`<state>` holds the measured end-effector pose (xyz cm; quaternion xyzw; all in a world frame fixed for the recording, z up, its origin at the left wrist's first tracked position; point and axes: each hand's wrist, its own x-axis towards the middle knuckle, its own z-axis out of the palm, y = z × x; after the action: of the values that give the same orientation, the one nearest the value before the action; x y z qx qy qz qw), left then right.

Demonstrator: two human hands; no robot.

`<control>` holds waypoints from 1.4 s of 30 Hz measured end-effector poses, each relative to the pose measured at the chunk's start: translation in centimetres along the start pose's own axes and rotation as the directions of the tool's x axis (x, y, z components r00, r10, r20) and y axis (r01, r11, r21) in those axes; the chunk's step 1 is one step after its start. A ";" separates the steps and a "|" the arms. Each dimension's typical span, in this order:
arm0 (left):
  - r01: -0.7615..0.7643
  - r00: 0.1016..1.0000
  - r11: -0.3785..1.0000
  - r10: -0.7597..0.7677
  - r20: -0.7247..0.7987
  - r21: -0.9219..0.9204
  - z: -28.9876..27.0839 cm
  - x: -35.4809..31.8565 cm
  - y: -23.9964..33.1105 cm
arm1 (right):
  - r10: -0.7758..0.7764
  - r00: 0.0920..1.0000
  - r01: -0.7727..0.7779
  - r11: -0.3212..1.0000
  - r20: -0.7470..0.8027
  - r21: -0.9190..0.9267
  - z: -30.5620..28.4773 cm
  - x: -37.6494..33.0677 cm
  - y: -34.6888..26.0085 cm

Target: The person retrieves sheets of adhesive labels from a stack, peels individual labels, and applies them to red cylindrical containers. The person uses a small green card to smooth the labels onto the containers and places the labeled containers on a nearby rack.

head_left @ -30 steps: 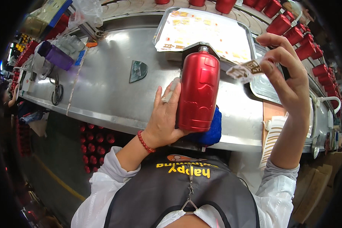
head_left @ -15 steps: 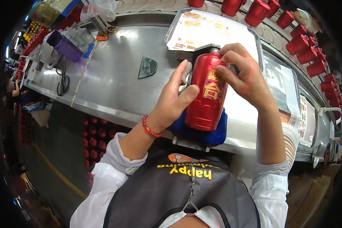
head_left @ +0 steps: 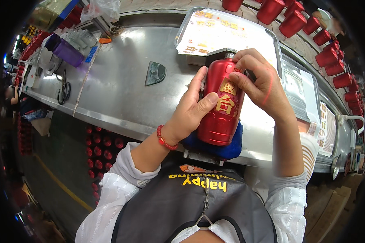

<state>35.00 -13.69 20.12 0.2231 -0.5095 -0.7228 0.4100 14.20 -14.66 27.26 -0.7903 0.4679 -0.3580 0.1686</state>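
A glossy red bottle (head_left: 215, 126) with raised gold characters lies tilted on a blue cloth pad (head_left: 230, 150), its metal neck pointing away from me. My left hand (head_left: 194, 106) is around its left side, thumb on the front and fingers stretched along the edge. My right hand (head_left: 255, 77) is at the bottle's upper right, its thumb and forefinger pinched close to the surface; a small reddish bit shows by the fingertips, too small to name. Beyond the neck is a tray (head_left: 177, 38) bearing a white sheet of gold and red stickers.
A dark green scraper-like blade (head_left: 155, 73) lies on the metal bench (head_left: 121, 81). At the left are a purple bottle (head_left: 67, 52), an orange-handled tool (head_left: 105, 40) and black scissors (head_left: 63, 91). Several red bottles (head_left: 271, 11) stand on a conveyor at the far right.
My left thumb has come onto the bottle's front. The bottle has shifted slightly toward me and turned a little, showing more gold characters. My right hand stays pinched near the shoulder.
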 end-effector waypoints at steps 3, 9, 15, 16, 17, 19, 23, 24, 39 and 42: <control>0.019 1.000 0.999 -0.018 0.018 -0.042 0.2 0.2 0.5 | -0.024 1.000 0.024 1.000 0.003 -0.010 -0.1 0.2 0.3; -0.028 0.999 0.990 0.023 0.038 0.136 -0.1 0.5 -0.2 | -0.033 0.999 0.034 0.999 0.021 -0.034 -0.3 0.4 0.5; -0.092 0.995 0.976 0.099 -0.027 0.197 0.1 0.5 -1.0 | -0.022 1.000 0.022 1.000 -0.004 -0.002 0.0 0.4 0.5; -0.088 0.995 0.975 0.095 -0.025 0.204 0.0 0.5 -1.0 | -0.018 1.000 0.018 1.000 -0.001 -0.001 0.0 0.4 0.5; -0.056 0.998 0.990 0.060 -0.033 0.130 0.1 0.5 -0.8 | -0.014 1.000 0.014 1.000 0.001 0.000 0.0 0.4 0.5; 0.009 0.999 1.000 -0.010 -0.042 -0.022 0.2 0.5 -0.2 | -0.001 1.000 0.001 1.000 -0.002 0.010 0.0 0.3 0.4; -0.026 1.000 0.995 0.026 0.001 0.093 0.1 0.4 0.0 | -0.020 0.999 0.022 0.998 0.038 -0.053 -0.3 0.4 0.4; -0.024 1.000 0.990 0.021 0.021 0.138 -0.3 0.4 -0.2 | -0.017 1.000 0.018 0.999 0.026 -0.034 -0.2 0.4 0.3; -0.066 0.998 0.989 0.066 0.003 0.135 -0.2 0.4 -0.7 | -0.041 0.999 0.041 0.999 -0.018 0.008 0.1 0.3 0.8; -0.078 0.997 0.990 0.077 0.012 0.121 0.0 0.4 -0.5 | -0.055 0.998 0.055 0.999 -0.029 0.002 0.1 0.3 0.8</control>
<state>34.60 -13.97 19.66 0.2249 -0.5622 -0.6750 0.4215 13.92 -15.34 26.85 -0.7972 0.4480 -0.3746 0.1531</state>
